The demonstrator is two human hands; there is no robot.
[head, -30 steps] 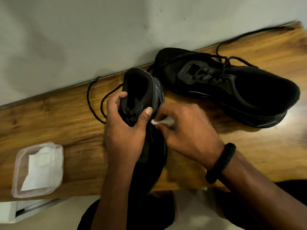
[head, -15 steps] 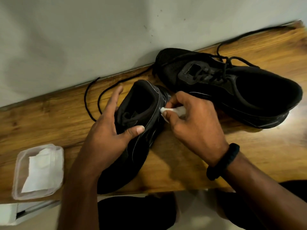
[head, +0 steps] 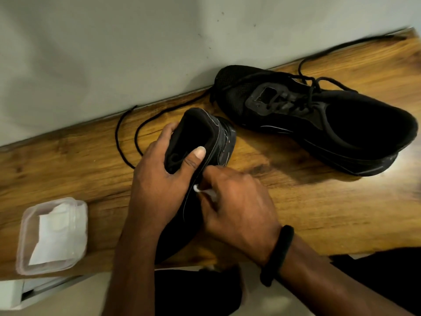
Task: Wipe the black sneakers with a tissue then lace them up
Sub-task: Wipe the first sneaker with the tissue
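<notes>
White tissue [head: 200, 189], folded small, is pinched in the curled fingers of the right hand [head: 237, 206] and pressed against the side of the near sneaker [head: 219, 140]. Short, firm strokes along the sole edge would likely clean it best. Just beyond, the left hand [head: 159, 179] grips the sneaker's collar, thumb across the opening and fingers wrapped round its far side. Past both sets of fingertips, the second sneaker [head: 319, 119] lies loosely laced on the wooden table [head: 319, 201].
</notes>
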